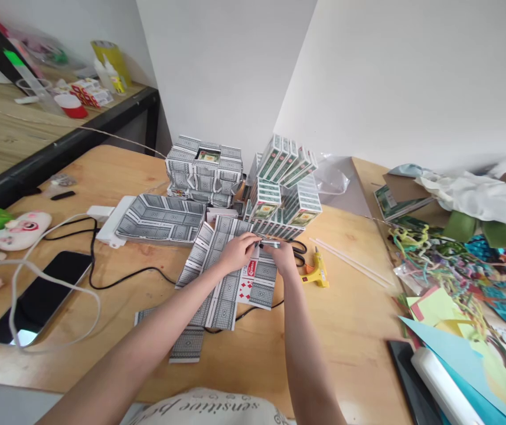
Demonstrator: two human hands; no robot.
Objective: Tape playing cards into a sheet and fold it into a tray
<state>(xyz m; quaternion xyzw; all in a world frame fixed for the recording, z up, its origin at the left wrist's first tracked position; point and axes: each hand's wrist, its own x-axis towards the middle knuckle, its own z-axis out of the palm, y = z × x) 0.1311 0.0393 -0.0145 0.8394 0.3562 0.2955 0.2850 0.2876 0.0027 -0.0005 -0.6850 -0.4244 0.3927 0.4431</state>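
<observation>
My left hand (237,252) and my right hand (283,257) meet above a panel of joined playing cards (222,295), fingers closed in a pinch. Between them shows a thin whitish-grey piece (270,242), too small to name; it lies at my right fingertips. What my left fingers grip is hidden. Most cards lie with grey patterned backs up; a red-diamond card (244,289) is face up under my hands. Just right of my right hand lies a yellow hot glue gun (317,270), with black loops (297,251) behind it.
Behind stand a card-covered box (205,171), an open card tray (164,218) and stacked card packs (283,189). At left lie a phone (40,298) and white cable (64,224). Clear sticks (352,262) lie right; coloured paper (460,348) and yarn scraps (438,254) crowd the far right.
</observation>
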